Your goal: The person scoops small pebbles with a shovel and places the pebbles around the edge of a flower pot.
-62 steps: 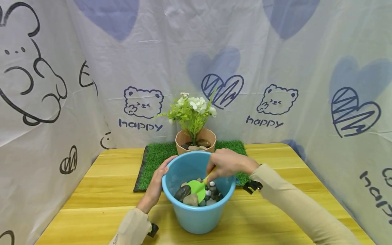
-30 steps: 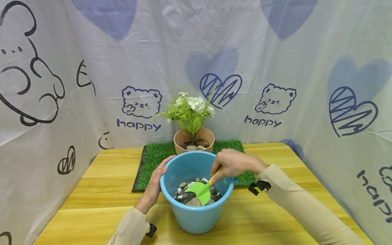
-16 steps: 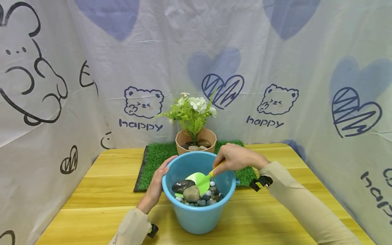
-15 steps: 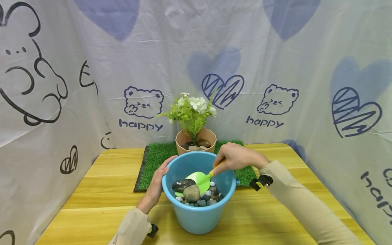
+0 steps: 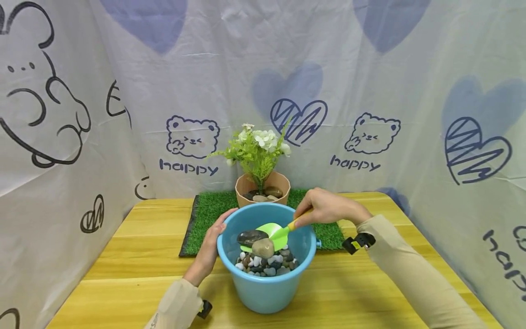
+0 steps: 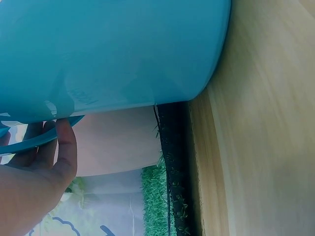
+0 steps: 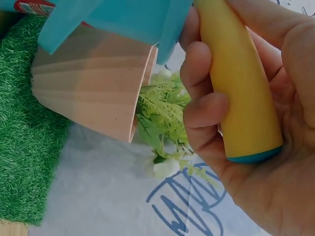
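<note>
A light-blue bucket stands on the table with many small pebbles inside. My left hand holds its left rim; in the left wrist view my fingers are around a blue strip at the bucket's edge. My right hand grips the yellow handle of a small trowel with a green blade. The blade is inside the bucket's mouth, above the pebbles. On it lie a dark, shiny stone and a tan stone.
Behind the bucket, a peach flowerpot with white flowers and stones stands on a green turf mat. The wooden table is enclosed by a printed white cloth at the back and sides.
My right hand has drawn the trowel up and to the right. The dark and tan stones, earlier among the pebbles, have risen on its blade. My left hand stays on the bucket.
</note>
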{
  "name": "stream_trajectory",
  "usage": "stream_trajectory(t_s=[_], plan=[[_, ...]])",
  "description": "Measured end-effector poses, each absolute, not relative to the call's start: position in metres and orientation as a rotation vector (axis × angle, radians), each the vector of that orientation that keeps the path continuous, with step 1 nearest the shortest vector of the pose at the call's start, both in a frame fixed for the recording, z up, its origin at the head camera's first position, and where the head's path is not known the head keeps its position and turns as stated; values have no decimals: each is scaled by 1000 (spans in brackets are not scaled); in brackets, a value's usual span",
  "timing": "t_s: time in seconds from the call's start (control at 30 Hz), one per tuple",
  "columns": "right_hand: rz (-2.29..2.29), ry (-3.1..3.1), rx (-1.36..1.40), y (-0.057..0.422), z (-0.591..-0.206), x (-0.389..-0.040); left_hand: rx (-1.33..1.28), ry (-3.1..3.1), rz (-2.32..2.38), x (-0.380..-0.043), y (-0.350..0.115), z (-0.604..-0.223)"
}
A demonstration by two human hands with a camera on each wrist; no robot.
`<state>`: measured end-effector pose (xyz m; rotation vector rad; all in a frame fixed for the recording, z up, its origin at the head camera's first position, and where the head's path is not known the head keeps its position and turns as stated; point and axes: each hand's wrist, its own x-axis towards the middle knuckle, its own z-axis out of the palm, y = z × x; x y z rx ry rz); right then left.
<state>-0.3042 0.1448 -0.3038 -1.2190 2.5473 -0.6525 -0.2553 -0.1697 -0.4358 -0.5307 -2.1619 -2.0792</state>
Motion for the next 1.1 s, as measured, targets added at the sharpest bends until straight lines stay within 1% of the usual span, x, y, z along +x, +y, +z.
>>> stream_trajectory(t_s=[0.43, 1.1], plan=[[-678, 2606, -1142, 159, -305, -308, -537, -2153, -2089, -255, -169, -436], [-625, 2791, -1170, 160, -318, -301, -513, -2164, -2091, -255, -169, -437]])
